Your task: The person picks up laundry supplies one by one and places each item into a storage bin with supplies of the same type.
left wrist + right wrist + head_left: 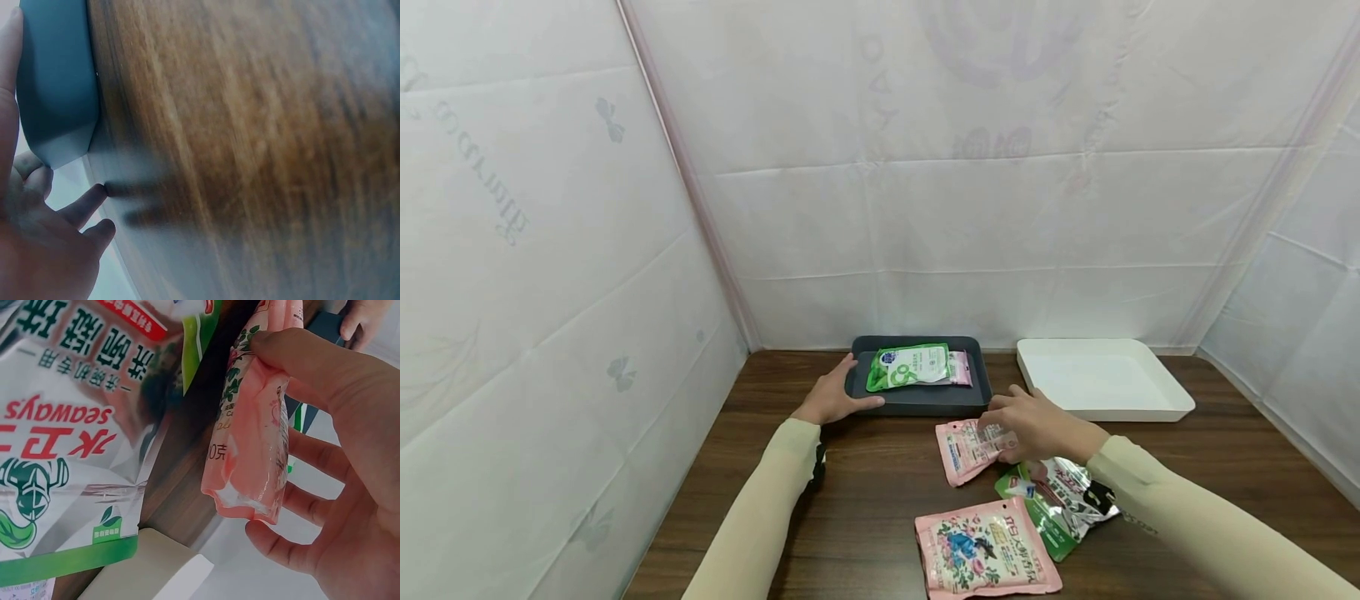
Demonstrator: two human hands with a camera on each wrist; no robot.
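Observation:
My right hand grips a small pink pouch, tilted up in front of the dark tray. In the right wrist view the thumb lies on the printed face of that pink pouch and the fingers are behind it. My left hand is at the near left corner of the dark grey tray, thumb along the front side and fingers spread at the left side. In the left wrist view, fingertips touch the tray's corner. A green and white pouch lies in the tray over a pink packet.
A white tray stands at the back right. Under my right forearm lies a silver and green pouch, partly covered by a larger pink floral pouch near the front. White sheeting walls the back and sides of the wooden table.

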